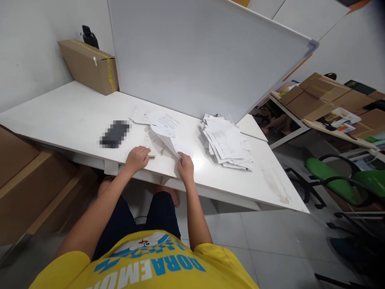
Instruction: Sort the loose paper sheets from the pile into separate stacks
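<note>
At the frame's centre, the right hand (185, 165) pinches a sheet (169, 143) by its near end, apparently to keep it raised. The left hand (137, 159) curls at the counter's (69, 108) edge, its grip unclear. Loose papers (140, 115) lie beyond; a pile (224, 141) sits right.

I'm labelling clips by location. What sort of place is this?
Probably an office or shared workroom: a white desk with a stack of papers, green chairs, and cardboard boxes on another desk.
</note>
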Demonstrator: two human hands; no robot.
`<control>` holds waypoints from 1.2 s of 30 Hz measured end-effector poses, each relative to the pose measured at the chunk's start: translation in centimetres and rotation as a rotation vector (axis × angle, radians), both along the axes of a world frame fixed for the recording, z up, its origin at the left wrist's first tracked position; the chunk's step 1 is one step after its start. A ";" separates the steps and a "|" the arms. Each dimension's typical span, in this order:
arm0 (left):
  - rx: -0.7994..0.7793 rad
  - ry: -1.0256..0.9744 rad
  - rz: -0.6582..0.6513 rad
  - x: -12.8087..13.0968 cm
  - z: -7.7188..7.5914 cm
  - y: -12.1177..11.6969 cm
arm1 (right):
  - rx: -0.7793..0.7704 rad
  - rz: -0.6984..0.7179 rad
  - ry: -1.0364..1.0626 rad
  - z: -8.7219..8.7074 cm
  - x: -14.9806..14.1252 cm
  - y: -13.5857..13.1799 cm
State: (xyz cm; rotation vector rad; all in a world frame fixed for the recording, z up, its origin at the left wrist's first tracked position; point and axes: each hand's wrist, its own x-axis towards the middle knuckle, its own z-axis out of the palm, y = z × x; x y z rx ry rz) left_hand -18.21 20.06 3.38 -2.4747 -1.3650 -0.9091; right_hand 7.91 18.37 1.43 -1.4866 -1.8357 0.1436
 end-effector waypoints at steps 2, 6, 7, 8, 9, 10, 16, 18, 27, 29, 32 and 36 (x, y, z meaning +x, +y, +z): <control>-0.008 -0.008 0.000 0.0 0.0 -0.1 | -0.007 0.008 0.006 -0.1 0.0 0.0; -0.014 -0.034 -0.008 0.0 -0.2 -0.2 | -0.007 0.016 0.012 -0.2 0.1 0.0; -0.011 -0.037 -0.009 0.0 -0.2 -0.2 | -0.003 0.017 0.006 -0.3 0.1 0.0; -0.009 -0.037 -0.010 0.0 -0.3 -0.2 | 0.004 0.020 -0.005 -0.3 0.1 0.1; -0.009 -0.035 -0.009 -0.1 -0.3 -0.1 | 0.014 0.022 -0.021 -0.3 0.1 0.2; -0.011 -0.034 -0.007 -0.2 -0.3 0.1 | 0.030 0.020 -0.039 -0.3 0.0 0.2; -0.024 -0.123 -0.124 1.1 1.5 -1.6 | 0.220 -0.068 -0.128 0.2 -0.6 -1.5; -0.138 -0.294 -0.231 3.6 1.8 -4.3 | 0.275 -0.083 -0.132 0.1 -0.4 -3.5; -1.078 -1.590 -0.068 14.5 -2.1 -13.1 | 0.098 0.104 -0.173 -0.6 1.8 -14.0; -1.055 -1.715 0.010 14.6 -2.5 -12.8 | 0.042 0.128 -0.103 -0.3 2.0 -15.2; -1.041 -1.838 0.035 14.4 -2.9 -12.7 | 0.001 0.018 0.129 0.4 2.2 -15.8; -1.083 -1.804 0.008 14.1 -3.1 -13.6 | -0.242 -0.266 0.525 1.3 2.3 -14.8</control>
